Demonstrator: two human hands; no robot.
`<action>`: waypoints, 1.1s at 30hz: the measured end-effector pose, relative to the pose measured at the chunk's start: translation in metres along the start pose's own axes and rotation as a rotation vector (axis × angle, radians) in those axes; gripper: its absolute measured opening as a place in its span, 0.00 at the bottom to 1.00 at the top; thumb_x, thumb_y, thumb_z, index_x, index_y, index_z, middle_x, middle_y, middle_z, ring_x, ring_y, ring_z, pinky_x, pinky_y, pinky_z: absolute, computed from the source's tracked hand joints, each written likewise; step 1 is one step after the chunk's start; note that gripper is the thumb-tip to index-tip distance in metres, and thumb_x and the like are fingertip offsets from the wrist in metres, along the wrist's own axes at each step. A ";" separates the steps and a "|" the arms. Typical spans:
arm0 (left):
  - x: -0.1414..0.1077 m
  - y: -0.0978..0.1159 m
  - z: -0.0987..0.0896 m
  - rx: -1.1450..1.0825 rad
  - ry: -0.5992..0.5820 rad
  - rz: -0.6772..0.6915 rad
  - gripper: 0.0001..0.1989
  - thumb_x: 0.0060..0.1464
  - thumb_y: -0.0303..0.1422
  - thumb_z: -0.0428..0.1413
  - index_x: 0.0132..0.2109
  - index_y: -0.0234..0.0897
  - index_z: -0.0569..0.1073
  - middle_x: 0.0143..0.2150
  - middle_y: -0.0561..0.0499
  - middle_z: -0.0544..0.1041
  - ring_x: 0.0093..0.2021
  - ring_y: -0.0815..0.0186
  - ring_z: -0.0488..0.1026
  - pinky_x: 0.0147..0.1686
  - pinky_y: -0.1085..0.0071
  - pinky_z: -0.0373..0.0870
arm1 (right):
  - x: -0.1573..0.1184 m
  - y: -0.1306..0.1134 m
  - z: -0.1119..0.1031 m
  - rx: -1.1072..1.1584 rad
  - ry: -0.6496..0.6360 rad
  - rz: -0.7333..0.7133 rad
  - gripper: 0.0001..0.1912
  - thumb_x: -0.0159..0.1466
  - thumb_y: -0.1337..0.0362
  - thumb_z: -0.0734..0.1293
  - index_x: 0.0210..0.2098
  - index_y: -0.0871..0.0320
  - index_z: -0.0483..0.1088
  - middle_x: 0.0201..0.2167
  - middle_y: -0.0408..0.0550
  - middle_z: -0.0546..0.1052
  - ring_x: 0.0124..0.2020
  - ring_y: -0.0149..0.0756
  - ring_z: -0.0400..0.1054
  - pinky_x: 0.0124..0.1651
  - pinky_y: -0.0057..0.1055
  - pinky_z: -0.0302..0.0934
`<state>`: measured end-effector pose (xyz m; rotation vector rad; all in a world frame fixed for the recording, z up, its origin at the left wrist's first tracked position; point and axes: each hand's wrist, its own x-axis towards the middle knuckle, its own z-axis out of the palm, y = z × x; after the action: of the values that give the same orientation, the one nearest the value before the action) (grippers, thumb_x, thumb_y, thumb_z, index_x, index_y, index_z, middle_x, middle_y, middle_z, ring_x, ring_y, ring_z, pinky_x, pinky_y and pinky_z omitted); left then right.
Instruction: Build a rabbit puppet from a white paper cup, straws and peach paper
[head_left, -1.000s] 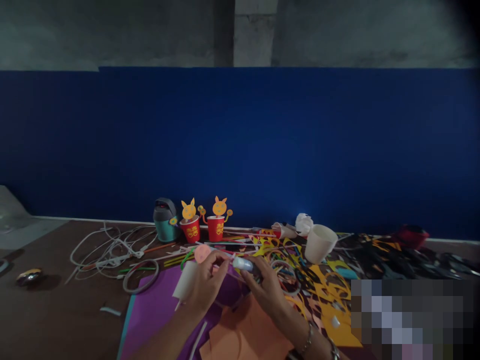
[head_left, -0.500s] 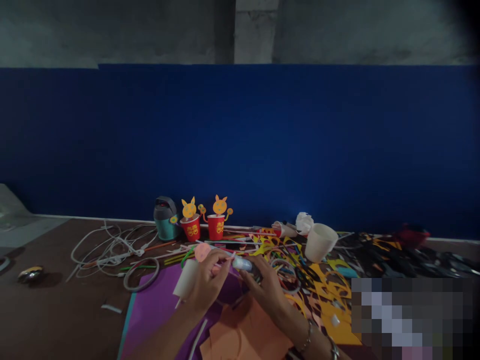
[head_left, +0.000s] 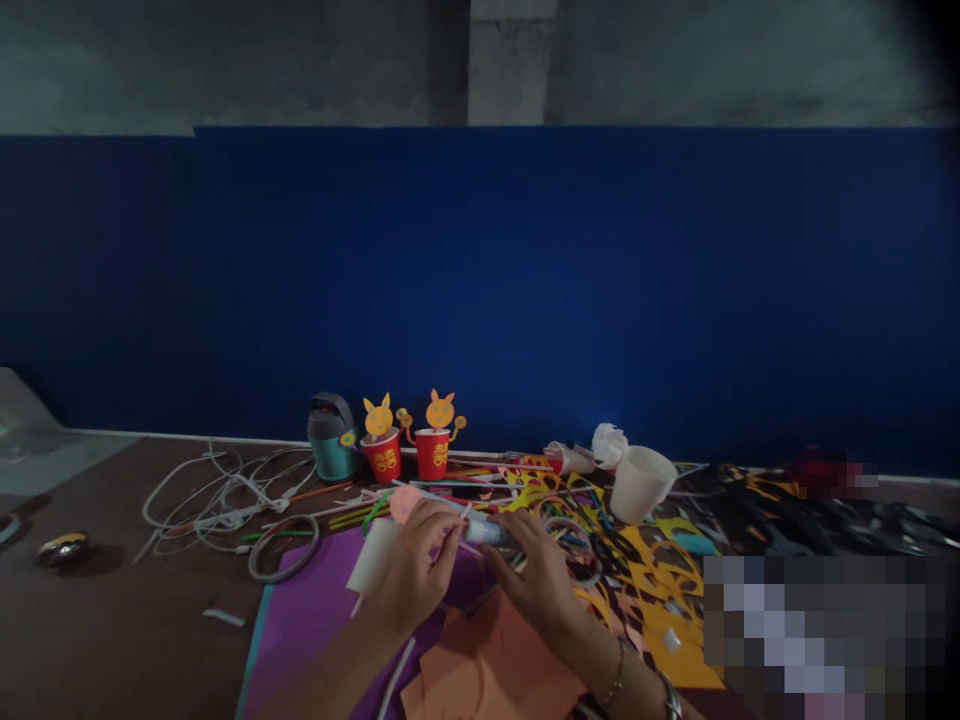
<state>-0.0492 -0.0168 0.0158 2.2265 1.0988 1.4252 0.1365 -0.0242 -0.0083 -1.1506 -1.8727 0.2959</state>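
Note:
My left hand (head_left: 420, 560) is closed, its fingertips pinching a small pale pink piece (head_left: 463, 514). A round pink paper disc (head_left: 406, 504) shows just beyond its knuckles. My right hand (head_left: 536, 570) has its fingers wrapped round a clear and whitish tube (head_left: 486, 530), whose left end points at the pink piece. Whether tube and piece touch is too small to tell. Beneath the hands lie purple sheets (head_left: 300, 610) and orange paper (head_left: 510, 660). A white roll-like piece (head_left: 373, 555) is beside my left hand.
Two red cups (head_left: 432, 455) with orange animal faces stand at the back, beside a teal container (head_left: 334, 450). White cables (head_left: 225, 500) and a tape ring (head_left: 283, 549) lie left. A white cup (head_left: 642, 485) and yellow paper scraps (head_left: 645, 570) are right.
My right hand has shifted slightly, and more of the tube shows between the hands. The fingers of my left hand have drawn in a little around the pink piece.

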 end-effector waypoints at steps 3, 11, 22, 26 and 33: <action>0.000 0.000 0.001 -0.007 0.000 -0.007 0.07 0.59 0.26 0.50 0.37 0.38 0.73 0.37 0.47 0.74 0.41 0.62 0.69 0.43 0.64 0.66 | -0.001 0.001 0.000 -0.026 0.003 -0.022 0.15 0.61 0.62 0.65 0.48 0.53 0.69 0.42 0.51 0.72 0.43 0.42 0.67 0.46 0.35 0.63; 0.000 0.000 -0.001 -0.015 -0.059 0.015 0.07 0.60 0.26 0.49 0.37 0.37 0.72 0.37 0.47 0.73 0.41 0.62 0.68 0.43 0.65 0.65 | 0.000 0.002 0.001 -0.042 -0.016 -0.003 0.14 0.61 0.62 0.65 0.47 0.54 0.69 0.41 0.51 0.72 0.42 0.42 0.66 0.45 0.36 0.63; 0.003 0.000 0.007 -0.537 -0.009 -0.449 0.09 0.58 0.35 0.52 0.33 0.37 0.73 0.32 0.52 0.72 0.35 0.66 0.68 0.36 0.73 0.64 | 0.001 0.002 0.007 0.132 -0.036 0.078 0.12 0.62 0.63 0.64 0.45 0.55 0.70 0.38 0.48 0.73 0.39 0.38 0.67 0.41 0.30 0.61; 0.002 -0.004 0.010 -0.638 0.063 -0.603 0.10 0.55 0.39 0.55 0.36 0.37 0.74 0.32 0.52 0.73 0.34 0.67 0.67 0.32 0.76 0.62 | 0.003 0.004 0.008 0.166 -0.031 0.099 0.11 0.62 0.62 0.64 0.44 0.55 0.70 0.37 0.47 0.73 0.38 0.37 0.67 0.40 0.30 0.60; 0.003 -0.003 0.005 -0.496 0.037 -0.475 0.09 0.56 0.36 0.54 0.33 0.37 0.74 0.31 0.53 0.72 0.33 0.67 0.67 0.33 0.75 0.62 | 0.002 0.002 0.005 0.176 -0.039 0.086 0.11 0.62 0.63 0.65 0.45 0.54 0.70 0.38 0.47 0.73 0.39 0.37 0.67 0.41 0.30 0.60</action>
<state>-0.0456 -0.0112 0.0135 1.4842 1.0500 1.3455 0.1332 -0.0206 -0.0117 -1.1127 -1.7941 0.5240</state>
